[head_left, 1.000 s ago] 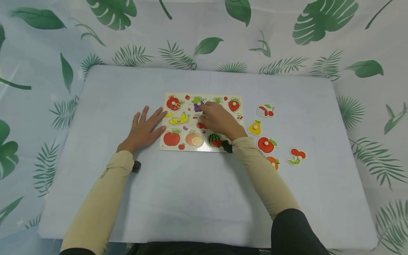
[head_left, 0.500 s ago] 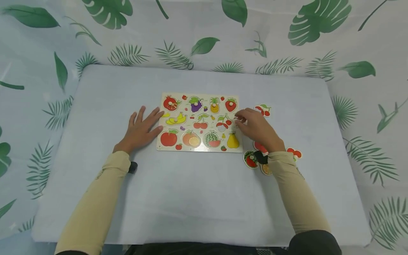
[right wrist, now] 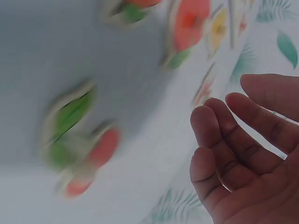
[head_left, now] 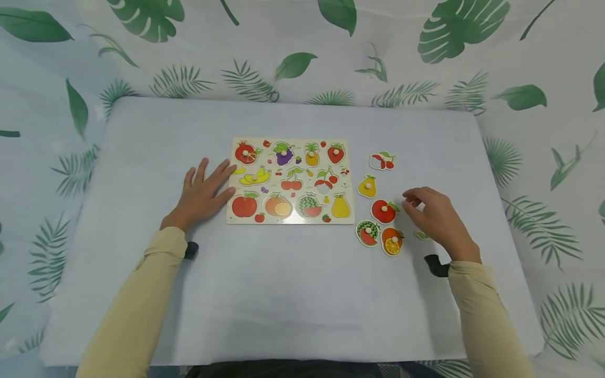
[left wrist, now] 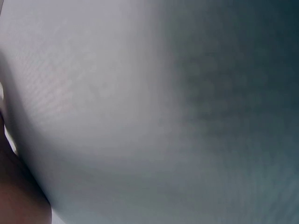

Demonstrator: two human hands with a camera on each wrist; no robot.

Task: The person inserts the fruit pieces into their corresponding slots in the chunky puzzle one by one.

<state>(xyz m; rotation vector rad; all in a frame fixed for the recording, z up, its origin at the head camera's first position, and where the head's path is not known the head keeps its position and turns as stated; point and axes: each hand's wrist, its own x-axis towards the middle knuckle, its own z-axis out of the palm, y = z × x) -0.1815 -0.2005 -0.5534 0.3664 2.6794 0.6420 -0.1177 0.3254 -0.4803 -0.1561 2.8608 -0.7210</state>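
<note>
My left hand point(head_left: 198, 197) lies flat, fingers spread, at the left edge of a fruit knob-puzzle board point(head_left: 283, 222). My right hand point(head_left: 437, 220) hovers to the board's right, fingers loosely bent and nothing in them. Below it lies a cherry puzzle piece point(right wrist: 70, 114), mostly covered by the hand in the head view. Left of this hand are the loose apple piece point(head_left: 383, 212), orange piece point(head_left: 392, 241), watermelon piece point(head_left: 367, 233), pear piece point(head_left: 367, 187) and lychee piece point(head_left: 382, 161). Pomegranate, grape, pineapple, strawberry and banana pieces with knobs sit in the board.
Everything stands on a white-covered table point(head_left: 283, 294). Behind it hangs a white cloth point(head_left: 264, 31) printed with green leaves. The left wrist view is mostly blurred grey surface, with a bit of the hand point(left wrist: 23, 196) at its lower left.
My right hand has moved from over the board, past its right edge, to above the cherry piece on the right. My left hand has stayed at the board's left edge.
</note>
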